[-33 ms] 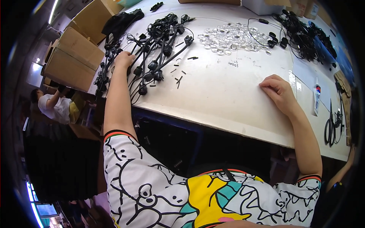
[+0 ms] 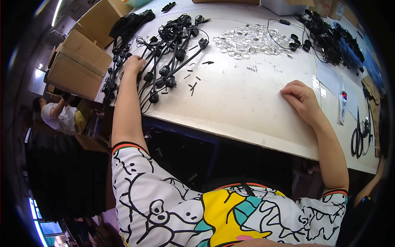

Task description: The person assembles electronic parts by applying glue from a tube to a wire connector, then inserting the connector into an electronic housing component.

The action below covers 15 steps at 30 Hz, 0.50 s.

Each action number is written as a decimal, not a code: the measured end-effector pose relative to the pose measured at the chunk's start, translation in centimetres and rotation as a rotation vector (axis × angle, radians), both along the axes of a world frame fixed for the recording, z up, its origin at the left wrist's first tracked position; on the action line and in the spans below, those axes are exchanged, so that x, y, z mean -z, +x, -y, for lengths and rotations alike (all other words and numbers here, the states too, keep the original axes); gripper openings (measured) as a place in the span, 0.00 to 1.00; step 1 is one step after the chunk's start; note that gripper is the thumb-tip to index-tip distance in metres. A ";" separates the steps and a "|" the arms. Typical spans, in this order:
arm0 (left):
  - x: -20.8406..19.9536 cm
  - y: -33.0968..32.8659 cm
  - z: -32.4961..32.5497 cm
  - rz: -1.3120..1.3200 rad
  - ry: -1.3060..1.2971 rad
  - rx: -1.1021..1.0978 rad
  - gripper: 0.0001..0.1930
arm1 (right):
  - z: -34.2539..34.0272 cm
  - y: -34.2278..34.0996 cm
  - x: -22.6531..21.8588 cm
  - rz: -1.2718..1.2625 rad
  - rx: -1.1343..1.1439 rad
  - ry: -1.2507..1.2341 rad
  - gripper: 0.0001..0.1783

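White tabletop [image 2: 230, 107] near right props the right hand [image 2: 303, 100], fingers curled together, nothing visible in them — probably just resting. Farther left, the left hand [image 2: 134, 64] is among black corded parts [image 2: 165, 71], can't tell if clamped on one. Beyond, clear discs [image 2: 256, 38] sit far-middle, black cables [image 2: 323, 35] far right — apart, presumably so kinds don't mix.

Person's hands [image 2: 302, 101]: two. White tube [image 2: 343, 108]: one. Scissors [image 2: 358, 130]: one pair. Clear discs [image 2: 256, 39]: dozens. Black corded fixtures [image 2: 180, 54]: several.
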<state>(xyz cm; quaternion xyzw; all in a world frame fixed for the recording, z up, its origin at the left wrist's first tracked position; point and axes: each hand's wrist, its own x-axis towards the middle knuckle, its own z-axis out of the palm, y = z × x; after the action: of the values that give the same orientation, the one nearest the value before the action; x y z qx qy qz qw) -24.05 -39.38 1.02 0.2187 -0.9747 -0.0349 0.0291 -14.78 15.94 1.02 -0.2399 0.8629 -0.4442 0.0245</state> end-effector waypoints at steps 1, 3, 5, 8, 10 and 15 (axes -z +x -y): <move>0.6 -0.3 0.2 -0.106 0.006 -0.023 0.17 | 0.1 0.0 -0.1 -0.006 -0.005 0.001 0.05; 1.1 -0.6 1.3 -0.268 -0.012 -0.035 0.16 | 0.1 -0.1 -0.1 -0.011 -0.013 0.001 0.05; 0.7 -0.6 2.9 -0.534 0.019 -0.070 0.13 | 0.2 -0.1 -0.1 -0.031 -0.023 0.008 0.05; -2.5 0.3 0.2 -0.891 0.086 -0.018 0.13 | 0.0 0.0 -0.1 -0.022 0.001 0.022 0.05; -5.4 1.4 -1.1 -1.175 0.251 0.099 0.11 | 0.0 0.1 -0.2 -0.046 -0.011 0.029 0.05; -10.9 6.8 -4.7 -1.270 0.746 0.201 0.08 | -0.2 0.5 0.2 -0.041 -0.032 0.032 0.05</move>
<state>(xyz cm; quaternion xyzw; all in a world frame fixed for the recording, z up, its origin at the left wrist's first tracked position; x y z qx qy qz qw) -17.30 -34.69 11.93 0.0616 -0.7092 -0.4857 0.5073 -14.23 16.17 0.86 -0.2622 0.8662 -0.4251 0.0179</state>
